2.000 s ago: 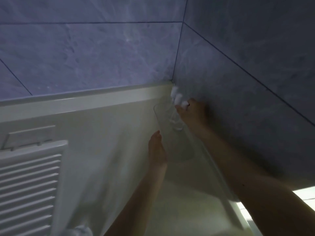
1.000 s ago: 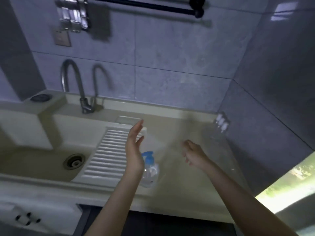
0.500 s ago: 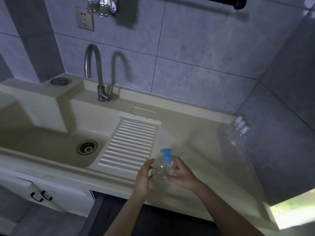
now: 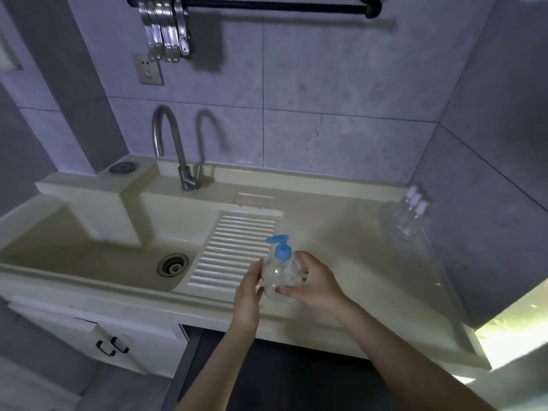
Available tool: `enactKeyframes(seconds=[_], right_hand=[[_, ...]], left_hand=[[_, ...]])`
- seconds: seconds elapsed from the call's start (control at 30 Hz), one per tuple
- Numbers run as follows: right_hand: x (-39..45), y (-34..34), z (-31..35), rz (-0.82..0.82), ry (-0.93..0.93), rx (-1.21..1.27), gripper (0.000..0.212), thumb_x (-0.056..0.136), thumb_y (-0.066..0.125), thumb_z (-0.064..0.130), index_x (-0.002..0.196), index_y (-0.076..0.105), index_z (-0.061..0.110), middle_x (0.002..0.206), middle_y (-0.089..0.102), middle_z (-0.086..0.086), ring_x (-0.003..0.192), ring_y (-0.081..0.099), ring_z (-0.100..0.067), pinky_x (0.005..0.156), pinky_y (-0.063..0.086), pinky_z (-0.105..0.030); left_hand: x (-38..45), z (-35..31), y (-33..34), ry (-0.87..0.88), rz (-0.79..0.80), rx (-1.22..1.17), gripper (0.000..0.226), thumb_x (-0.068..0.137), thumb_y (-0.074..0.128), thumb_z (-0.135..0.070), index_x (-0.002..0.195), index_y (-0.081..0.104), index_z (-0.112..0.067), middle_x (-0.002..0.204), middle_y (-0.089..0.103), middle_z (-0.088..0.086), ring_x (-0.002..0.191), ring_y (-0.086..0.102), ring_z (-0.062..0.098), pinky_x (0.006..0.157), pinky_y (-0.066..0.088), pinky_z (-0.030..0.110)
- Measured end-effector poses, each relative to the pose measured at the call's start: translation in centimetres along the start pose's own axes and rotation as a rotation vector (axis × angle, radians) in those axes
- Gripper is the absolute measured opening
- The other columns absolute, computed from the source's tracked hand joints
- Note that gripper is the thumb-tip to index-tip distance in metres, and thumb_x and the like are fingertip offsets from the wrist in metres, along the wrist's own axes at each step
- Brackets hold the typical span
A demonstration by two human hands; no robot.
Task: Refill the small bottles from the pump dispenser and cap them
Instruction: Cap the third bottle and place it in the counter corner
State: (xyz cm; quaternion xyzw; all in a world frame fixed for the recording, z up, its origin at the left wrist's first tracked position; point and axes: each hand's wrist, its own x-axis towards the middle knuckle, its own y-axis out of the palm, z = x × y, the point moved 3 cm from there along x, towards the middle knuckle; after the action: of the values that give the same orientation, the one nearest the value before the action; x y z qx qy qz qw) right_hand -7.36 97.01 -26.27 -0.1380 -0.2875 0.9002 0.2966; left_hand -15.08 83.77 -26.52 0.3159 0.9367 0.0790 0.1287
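A clear round pump dispenser (image 4: 280,277) with a blue pump head stands upright near the counter's front edge. My right hand (image 4: 314,281) curls round its right side, thumb in front. My left hand (image 4: 249,287) touches its left side with nearly straight fingers. Three small clear bottles (image 4: 410,213) with white caps stand together in the far right corner against the wall, well away from both hands.
A cream sink unit (image 4: 341,247) holds a basin with a drain (image 4: 173,264), a ribbed washboard slope (image 4: 237,250) and a steel tap (image 4: 175,149). Metal clips (image 4: 166,28) hang from a black rail above. A cabinet with black handles (image 4: 112,347) sits below left.
Both hands left the small bottles in the corner and came to the pump dispenser; they now hold it a little closer, and the camera has shifted slightly.
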Motion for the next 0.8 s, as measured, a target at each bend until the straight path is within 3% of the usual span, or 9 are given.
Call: enactKeyframes(seconds=[0.17,0.27,0.4,0.47,0.53,0.63,0.8], right_hand=[[-2.8,0.6,3.1,-0.016,-0.089,0.018,0.074,0.06,0.083,0.047,0.122,0.046,0.032,0.11,0.054,0.018,0.099,0.055,-0.005,0.083,0.046,-0.02],[-4.5,3.2,4.3,0.072,-0.13,0.057,0.068,0.056,0.083,0.046,0.114,0.053,0.03,0.106,0.059,0.017,0.096,0.059,-0.004,0.087,0.051,-0.027],[-5.7,6.3,7.2,0.107,-0.151,0.081,0.065,0.048,0.076,0.055,0.103,0.058,0.026,0.099,0.062,0.014,0.091,0.06,-0.005,0.085,0.053,-0.033],[-6.1,7.7,8.6,0.097,-0.167,0.09,0.064,0.049,0.076,0.054,0.103,0.057,0.025,0.097,0.062,0.016,0.091,0.06,-0.006,0.085,0.052,-0.033],[-6.1,9.3,10.0,0.09,-0.163,0.073,0.064,0.057,0.08,0.049,0.111,0.053,0.026,0.102,0.059,0.017,0.096,0.058,-0.006,0.088,0.05,-0.03],[-5.2,11.4,12.0,0.073,-0.167,0.056,0.069,0.058,0.079,0.052,0.116,0.051,0.028,0.107,0.057,0.019,0.101,0.057,-0.005,0.088,0.048,-0.028],[-2.9,17.2,16.8,-0.014,-0.146,0.058,0.046,0.064,0.082,0.041,0.095,0.049,0.034,0.091,0.054,0.023,0.086,0.055,0.0,0.079,0.047,-0.027]], left_hand=[[-3.6,-2.1,-1.7,0.092,-0.039,0.044,0.042,0.095,0.03,-0.048,0.114,0.063,-0.03,0.112,0.068,-0.014,0.105,0.06,-0.004,0.088,0.043,0.02],[-6.4,-1.7,-4.4,0.091,-0.163,0.008,0.039,0.099,0.032,-0.04,0.113,0.064,-0.025,0.115,0.068,-0.005,0.107,0.061,0.005,0.084,0.045,0.02],[-8.3,-2.9,-8.1,0.119,-0.205,0.077,0.038,0.1,0.031,-0.039,0.103,0.067,-0.028,0.102,0.072,-0.008,0.101,0.064,0.008,0.082,0.047,0.022],[-8.7,-4.0,-9.9,0.157,-0.223,0.074,0.036,0.1,0.031,-0.036,0.109,0.064,-0.024,0.101,0.071,-0.006,0.096,0.065,0.005,0.079,0.047,0.02],[-8.6,-4.6,-11.8,0.193,-0.224,0.067,0.034,0.1,0.032,-0.036,0.118,0.057,-0.022,0.106,0.069,-0.005,0.095,0.065,0.003,0.077,0.047,0.018],[-7.7,-5.1,-14.6,0.218,-0.211,0.054,0.033,0.098,0.038,-0.04,0.108,0.062,-0.018,0.107,0.068,0.001,0.099,0.064,0.008,0.079,0.047,0.018],[-4.0,-6.9,-22.0,0.229,-0.115,0.08,0.038,0.098,0.038,-0.045,0.094,0.07,-0.025,0.102,0.071,0.002,0.097,0.064,0.01,0.087,0.048,0.025]])
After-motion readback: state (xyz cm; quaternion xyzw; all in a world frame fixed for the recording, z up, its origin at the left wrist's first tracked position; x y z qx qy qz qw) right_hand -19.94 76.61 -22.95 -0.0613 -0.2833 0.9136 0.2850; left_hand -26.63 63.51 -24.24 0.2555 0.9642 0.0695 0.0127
